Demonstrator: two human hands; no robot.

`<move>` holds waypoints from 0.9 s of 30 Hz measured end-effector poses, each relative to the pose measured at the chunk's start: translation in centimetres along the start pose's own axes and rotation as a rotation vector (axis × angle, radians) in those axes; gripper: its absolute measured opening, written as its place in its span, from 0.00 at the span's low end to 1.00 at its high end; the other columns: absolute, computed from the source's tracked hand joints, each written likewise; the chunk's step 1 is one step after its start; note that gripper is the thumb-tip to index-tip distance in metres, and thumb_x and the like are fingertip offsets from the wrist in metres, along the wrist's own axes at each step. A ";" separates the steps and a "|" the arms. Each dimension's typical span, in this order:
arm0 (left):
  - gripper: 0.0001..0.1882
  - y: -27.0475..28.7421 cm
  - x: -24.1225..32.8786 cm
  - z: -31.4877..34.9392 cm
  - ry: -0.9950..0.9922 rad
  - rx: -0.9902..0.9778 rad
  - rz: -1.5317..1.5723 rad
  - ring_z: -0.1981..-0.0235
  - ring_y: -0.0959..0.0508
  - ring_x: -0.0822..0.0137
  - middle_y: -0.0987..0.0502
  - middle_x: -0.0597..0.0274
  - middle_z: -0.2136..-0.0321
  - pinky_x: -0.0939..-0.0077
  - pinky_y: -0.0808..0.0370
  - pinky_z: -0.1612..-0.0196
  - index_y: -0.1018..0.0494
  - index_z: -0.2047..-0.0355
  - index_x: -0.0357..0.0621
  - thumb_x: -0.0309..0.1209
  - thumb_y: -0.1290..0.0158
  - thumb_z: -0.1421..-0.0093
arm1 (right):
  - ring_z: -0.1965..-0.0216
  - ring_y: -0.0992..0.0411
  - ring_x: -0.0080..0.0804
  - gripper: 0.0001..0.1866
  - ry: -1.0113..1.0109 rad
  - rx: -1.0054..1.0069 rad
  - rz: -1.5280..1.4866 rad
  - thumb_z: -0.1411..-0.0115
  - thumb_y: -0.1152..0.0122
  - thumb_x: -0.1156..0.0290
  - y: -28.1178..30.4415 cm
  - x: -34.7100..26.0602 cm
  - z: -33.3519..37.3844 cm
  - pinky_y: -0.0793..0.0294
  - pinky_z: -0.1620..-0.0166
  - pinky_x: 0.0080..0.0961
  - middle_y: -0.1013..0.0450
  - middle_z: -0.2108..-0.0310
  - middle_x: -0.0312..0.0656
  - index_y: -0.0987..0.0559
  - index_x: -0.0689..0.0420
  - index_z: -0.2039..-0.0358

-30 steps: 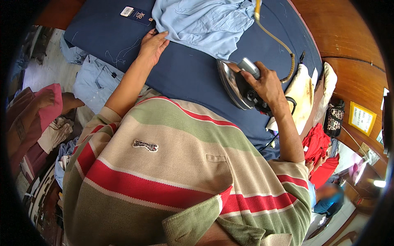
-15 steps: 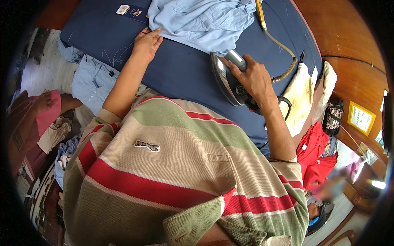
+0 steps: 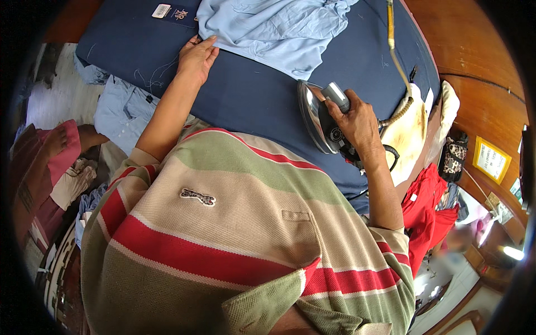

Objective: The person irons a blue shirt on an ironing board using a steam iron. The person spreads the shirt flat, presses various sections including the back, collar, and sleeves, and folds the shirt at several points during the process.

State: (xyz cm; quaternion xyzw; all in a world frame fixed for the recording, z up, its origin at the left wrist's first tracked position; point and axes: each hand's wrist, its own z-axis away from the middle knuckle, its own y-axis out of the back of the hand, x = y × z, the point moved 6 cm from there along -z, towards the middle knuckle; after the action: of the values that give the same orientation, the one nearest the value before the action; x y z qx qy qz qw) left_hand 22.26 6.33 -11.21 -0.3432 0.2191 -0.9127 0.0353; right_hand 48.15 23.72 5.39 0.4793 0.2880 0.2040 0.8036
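A light blue garment (image 3: 273,34), creased on its right part, lies on the navy padded surface (image 3: 251,97). My left hand (image 3: 196,59) is at its near left corner, thumb on top and fingers at the edge, pinching the cloth. In my right hand (image 3: 358,123) is a clothes iron (image 3: 319,116), gripped round its handle. The iron rests on the navy surface, just to the near right of the garment, its pointed end towards the cloth and apart from it. Its sleeved cord (image 3: 399,72) runs up at the right.
A dark card tag (image 3: 173,12) lies left of the garment, with loose threads nearer me. A scorched cream cloth (image 3: 403,131) hangs at the right edge above red clothes (image 3: 427,204). More blue clothing (image 3: 125,111) hangs at the left, beside another person's arm (image 3: 42,162).
My right hand has drawn the iron to the right and a little nearer, off the garment's edge. The cord has swung right. My left hand keeps its place at the corner.
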 end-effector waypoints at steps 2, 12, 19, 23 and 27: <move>0.12 0.0 0.0 0.0 0.003 -0.019 -0.020 0.66 0.27 0.73 0.28 0.69 0.68 0.81 0.28 0.62 0.33 0.66 0.48 0.20 0.43 0.48 | 0.71 0.25 0.52 0.23 0.016 0.009 -0.009 0.46 0.44 0.53 0.0 -0.1 -0.1 0.26 0.65 0.38 0.26 0.77 0.57 0.25 0.63 0.63; 0.13 0.0 0.1 -0.2 -0.009 -0.023 -0.024 0.68 0.26 0.74 0.27 0.67 0.69 0.81 0.28 0.63 0.35 0.65 0.47 0.20 0.44 0.47 | 0.72 0.26 0.52 0.21 0.056 0.004 -0.014 0.46 0.44 0.53 0.4 -2.0 -1.5 0.27 0.66 0.39 0.27 0.78 0.57 0.26 0.63 0.67; 0.14 -0.2 0.1 0.2 -0.004 -0.019 -0.012 0.67 0.27 0.74 0.28 0.68 0.67 0.81 0.27 0.64 0.34 0.65 0.48 0.20 0.43 0.48 | 0.72 0.26 0.52 0.21 0.039 -0.003 -0.026 0.47 0.43 0.53 0.1 -0.8 -0.9 0.27 0.66 0.39 0.27 0.78 0.56 0.25 0.62 0.67; 0.13 0.1 0.1 -0.1 -0.006 -0.007 -0.041 0.69 0.27 0.75 0.28 0.67 0.69 0.81 0.27 0.64 0.34 0.64 0.46 0.20 0.44 0.47 | 0.72 0.25 0.50 0.21 0.066 -0.022 -0.006 0.46 0.43 0.53 0.2 -2.4 -1.8 0.26 0.66 0.38 0.26 0.78 0.55 0.25 0.62 0.67; 0.12 -0.1 0.2 0.2 -0.016 0.019 -0.014 0.68 0.26 0.75 0.27 0.67 0.69 0.81 0.27 0.65 0.33 0.65 0.46 0.20 0.44 0.47 | 0.72 0.25 0.49 0.21 0.108 -0.019 0.011 0.46 0.43 0.53 0.2 -3.1 -2.3 0.26 0.65 0.38 0.26 0.78 0.54 0.24 0.62 0.67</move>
State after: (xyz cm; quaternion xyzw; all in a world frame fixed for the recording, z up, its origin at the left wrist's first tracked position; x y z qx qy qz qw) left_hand 22.27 6.32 -10.92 -0.3515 0.2077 -0.9122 0.0340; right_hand 44.33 23.46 5.52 0.4615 0.3263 0.2365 0.7903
